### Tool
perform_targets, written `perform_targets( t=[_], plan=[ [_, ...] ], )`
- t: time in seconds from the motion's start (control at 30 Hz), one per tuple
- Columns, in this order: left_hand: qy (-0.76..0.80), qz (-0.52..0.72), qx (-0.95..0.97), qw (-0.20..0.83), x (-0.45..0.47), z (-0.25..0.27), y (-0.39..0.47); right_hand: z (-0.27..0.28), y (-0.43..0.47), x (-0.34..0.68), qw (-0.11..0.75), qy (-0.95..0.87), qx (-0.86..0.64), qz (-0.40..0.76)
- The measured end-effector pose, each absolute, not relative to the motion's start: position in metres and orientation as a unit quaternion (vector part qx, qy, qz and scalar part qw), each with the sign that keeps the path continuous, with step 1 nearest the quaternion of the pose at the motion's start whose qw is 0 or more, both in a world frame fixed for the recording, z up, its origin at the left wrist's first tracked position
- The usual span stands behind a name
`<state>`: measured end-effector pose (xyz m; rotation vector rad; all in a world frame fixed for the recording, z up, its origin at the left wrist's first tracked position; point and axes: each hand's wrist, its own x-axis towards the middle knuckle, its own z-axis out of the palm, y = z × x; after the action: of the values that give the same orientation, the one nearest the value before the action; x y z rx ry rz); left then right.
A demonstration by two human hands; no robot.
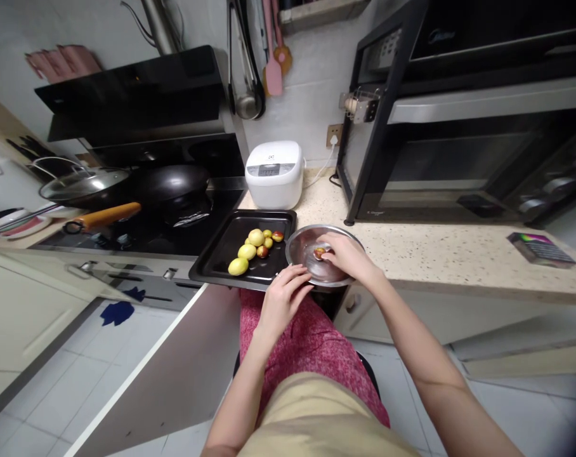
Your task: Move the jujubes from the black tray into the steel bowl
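Note:
A round metal bowl (301, 254) sits at the counter's front edge. Inside it, my right hand (342, 254) pinches a small brown-and-green fruit, which looks like a jujube (320, 253). My left hand (284, 297) is at the bowl's near left rim, fingers stretched and a little apart, with nothing seen in it; whether it presses on the rim I cannot tell. Left of the bowl lies a black baking tray (216, 254). On it are several yellow-green fruits (247, 252) and small jujubes, some of them reddish-brown (262, 252).
A white rice cooker (274, 174) stands behind the tray. To the left, a stove carries a black wok (171, 181) and a lidded pan (85, 184) with a wooden handle. An oven (450, 158) and a small box (541, 249) are on the right. A cabinet door (174, 362) stands open below.

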<state>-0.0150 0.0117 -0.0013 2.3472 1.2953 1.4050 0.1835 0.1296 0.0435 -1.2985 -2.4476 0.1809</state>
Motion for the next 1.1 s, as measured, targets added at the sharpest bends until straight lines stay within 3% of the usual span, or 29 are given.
perform_targets(
  t=[0.2,0.37,0.6,1.1],
  plan=[
    [0.462,0.471,0.748,0.072,-0.032,0.002,0.014,0.036,0.078,0.208,0.413,-0.796,-0.439,0.048],
    [0.552,0.444,0.706,0.017,-0.062,0.001,0.032,0.013,0.034,0.208,0.531,-0.733,-0.425,-0.013],
    [0.619,0.343,0.706,-0.006,-0.089,-0.005,0.064,-0.002,0.021,0.201,0.557,-0.723,-0.409,-0.015],
    [0.67,0.247,0.7,-0.018,-0.088,0.005,0.078,-0.012,0.023,0.208,0.579,-0.714,-0.389,-0.058]
  ],
)
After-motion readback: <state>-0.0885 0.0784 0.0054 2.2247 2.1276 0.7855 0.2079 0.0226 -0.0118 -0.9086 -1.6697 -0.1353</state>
